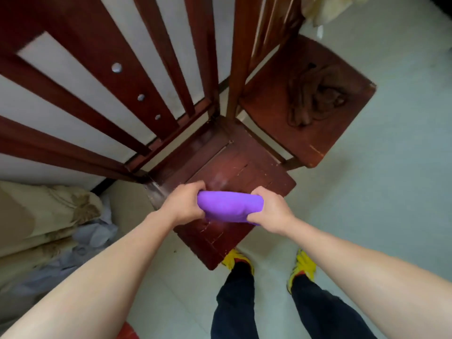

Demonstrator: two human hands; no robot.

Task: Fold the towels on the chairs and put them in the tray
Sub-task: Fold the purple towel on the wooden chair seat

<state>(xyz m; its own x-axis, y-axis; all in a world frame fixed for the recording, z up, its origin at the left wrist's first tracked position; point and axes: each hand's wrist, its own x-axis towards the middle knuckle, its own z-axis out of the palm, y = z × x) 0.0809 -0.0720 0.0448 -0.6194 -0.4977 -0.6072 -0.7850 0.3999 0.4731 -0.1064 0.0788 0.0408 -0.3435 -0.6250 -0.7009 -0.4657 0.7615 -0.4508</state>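
Lower centre: my left hand point(182, 204) and right hand point(269, 211) each grip one end of the purple towel point(230, 207), fingers curled round it. The towel is a compact folded bundle over the seat of the near chair point(244, 165); whether it touches the wood I cannot tell. Upper right: a brown towel point(315, 96) lies crumpled on the second chair point(342, 138), and a pale cloth point(318, 8) hangs at its back, both unfolded. Judgement: folding of the purple towel looks finished or nearly so. Carrying it to the tray remains, then the other two. A red edge point(127, 332) at the bottom of the frame may be the tray; I cannot tell.
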